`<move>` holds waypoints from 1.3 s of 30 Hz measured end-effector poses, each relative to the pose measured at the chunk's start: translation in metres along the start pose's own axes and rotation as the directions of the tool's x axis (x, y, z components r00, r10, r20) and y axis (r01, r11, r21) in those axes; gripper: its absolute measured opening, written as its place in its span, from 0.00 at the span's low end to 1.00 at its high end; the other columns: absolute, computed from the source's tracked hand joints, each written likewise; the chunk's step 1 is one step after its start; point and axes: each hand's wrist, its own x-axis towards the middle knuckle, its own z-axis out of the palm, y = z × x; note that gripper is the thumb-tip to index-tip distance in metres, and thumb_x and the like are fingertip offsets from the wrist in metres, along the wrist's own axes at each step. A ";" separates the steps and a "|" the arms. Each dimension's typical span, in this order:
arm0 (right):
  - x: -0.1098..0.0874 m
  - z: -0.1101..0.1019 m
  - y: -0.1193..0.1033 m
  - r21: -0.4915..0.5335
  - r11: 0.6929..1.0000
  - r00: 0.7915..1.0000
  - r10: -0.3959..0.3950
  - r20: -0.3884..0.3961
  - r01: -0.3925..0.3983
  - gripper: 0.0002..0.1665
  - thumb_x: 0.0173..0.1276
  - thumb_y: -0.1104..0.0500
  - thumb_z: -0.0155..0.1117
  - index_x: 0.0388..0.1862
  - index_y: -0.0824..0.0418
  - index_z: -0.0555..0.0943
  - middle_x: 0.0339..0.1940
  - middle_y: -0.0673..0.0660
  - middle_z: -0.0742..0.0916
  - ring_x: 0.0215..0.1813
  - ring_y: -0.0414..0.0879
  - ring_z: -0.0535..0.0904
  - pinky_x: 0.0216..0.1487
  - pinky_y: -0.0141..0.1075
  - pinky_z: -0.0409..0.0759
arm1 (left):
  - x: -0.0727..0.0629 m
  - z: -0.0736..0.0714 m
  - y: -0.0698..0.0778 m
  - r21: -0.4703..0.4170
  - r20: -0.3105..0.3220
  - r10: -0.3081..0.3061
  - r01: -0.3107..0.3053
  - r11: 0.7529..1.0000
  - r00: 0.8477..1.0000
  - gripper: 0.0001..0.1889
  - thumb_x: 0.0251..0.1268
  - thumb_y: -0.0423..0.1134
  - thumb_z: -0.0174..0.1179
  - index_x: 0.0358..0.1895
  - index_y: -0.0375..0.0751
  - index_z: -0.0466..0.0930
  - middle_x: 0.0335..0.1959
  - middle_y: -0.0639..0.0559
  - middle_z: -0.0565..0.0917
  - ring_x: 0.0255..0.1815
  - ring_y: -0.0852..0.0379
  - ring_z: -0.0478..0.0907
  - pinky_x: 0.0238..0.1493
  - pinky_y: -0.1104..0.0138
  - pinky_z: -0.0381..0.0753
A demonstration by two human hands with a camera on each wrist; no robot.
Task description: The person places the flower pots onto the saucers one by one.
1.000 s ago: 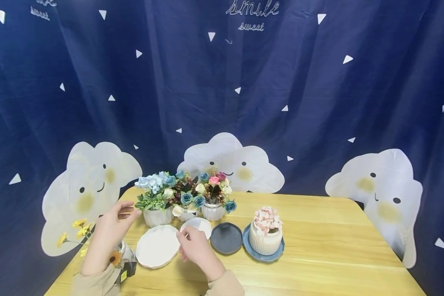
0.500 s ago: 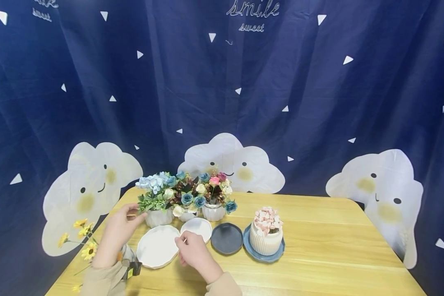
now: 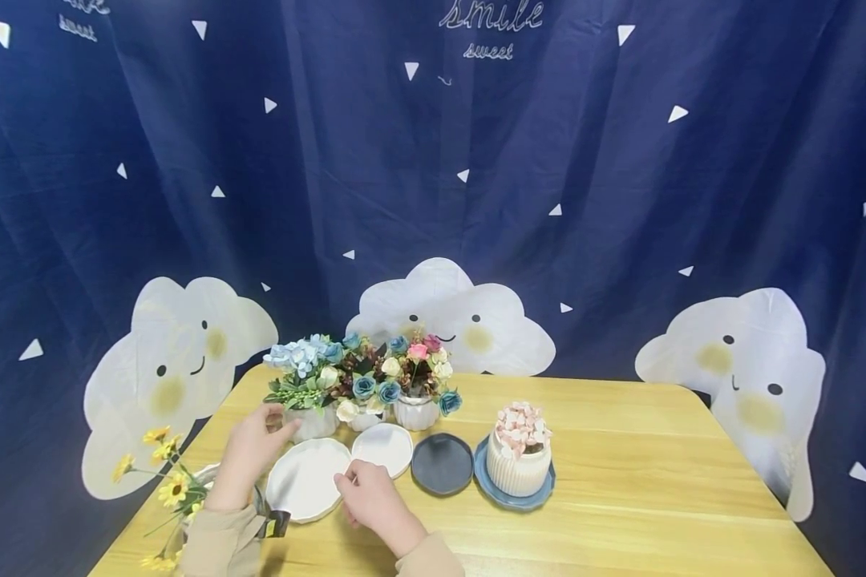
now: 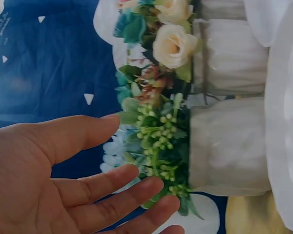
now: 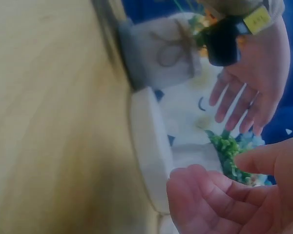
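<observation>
Your left hand (image 3: 248, 449) is beside the blue-flower pot (image 3: 316, 425), at the left end of the back row on the tabletop (image 3: 621, 481). Its fingers (image 4: 141, 192) are spread and relaxed, grasping nothing, with the thumb well away from them; whether a tip touches the leaves (image 4: 161, 141) you cannot tell from here. Your right hand (image 3: 375, 497) is at the right edge of the large white plate (image 3: 306, 481), fingers loosely bent with nothing between them (contact with the plate is unclear). That plate lies flat just in front of the blue-flower pot.

To its right you have the small white plate (image 3: 388, 445), the black plate (image 3: 442, 465) and the blue plate (image 3: 534, 503), which carries the upright pink-flower pot (image 3: 518, 474). Two rose pots (image 3: 414, 413) stand right of the blue-flower pot. Yellow daisies (image 3: 175, 489) lean out at your left, their pot (image 5: 158, 48) partly behind your left forearm in the head view. A dark blue curtain (image 3: 433, 176) hangs behind.
</observation>
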 end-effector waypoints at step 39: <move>0.018 0.021 0.023 -0.352 0.924 0.989 0.133 -0.071 -0.149 0.28 0.70 0.50 0.54 0.08 0.58 0.73 0.01 0.52 0.76 0.03 0.41 0.71 0.18 0.26 0.75 | 0.027 0.037 -0.026 -0.014 0.016 -0.096 0.097 0.995 0.995 0.39 0.66 0.47 0.58 0.67 0.16 0.56 0.60 0.18 0.70 0.61 0.23 0.69 0.61 0.39 0.72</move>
